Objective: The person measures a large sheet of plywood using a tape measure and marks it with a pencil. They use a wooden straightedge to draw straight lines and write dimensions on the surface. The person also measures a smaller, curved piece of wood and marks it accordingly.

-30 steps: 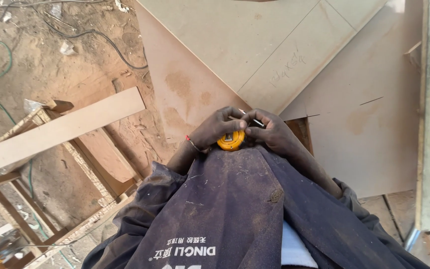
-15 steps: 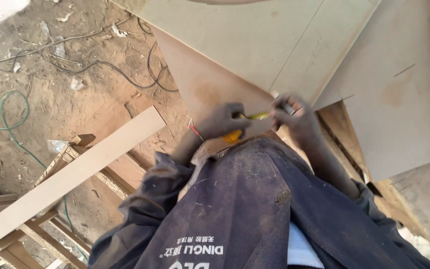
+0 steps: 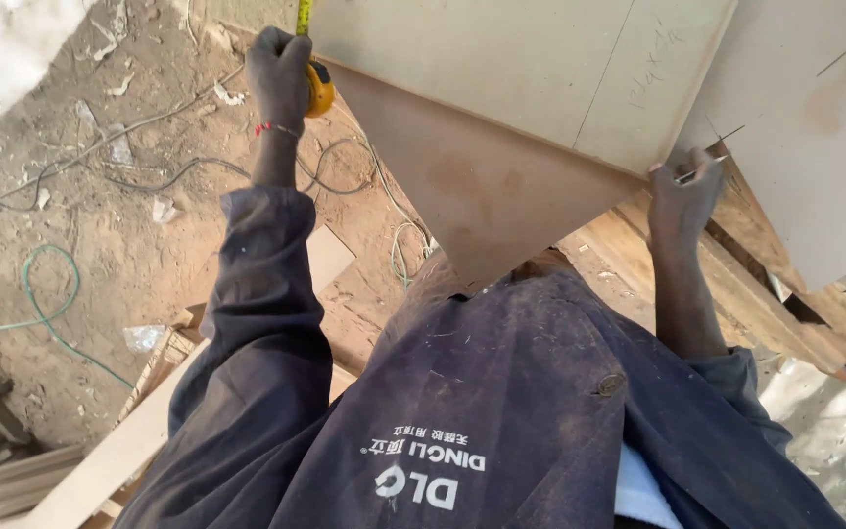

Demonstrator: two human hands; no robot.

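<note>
The left hand (image 3: 279, 65) is closed around a yellow tape measure (image 3: 319, 88) at the far-left edge of the pale board (image 3: 501, 69); most of the case is hidden behind the fingers, and its tape (image 3: 303, 15) runs off the top of the picture. The right hand (image 3: 682, 191), well apart, presses on the board's near corner, pinching a thin pencil-like stick (image 3: 702, 168), too small to identify. A brown panel (image 3: 487, 201) lies under the board, partly covered by it
</note>
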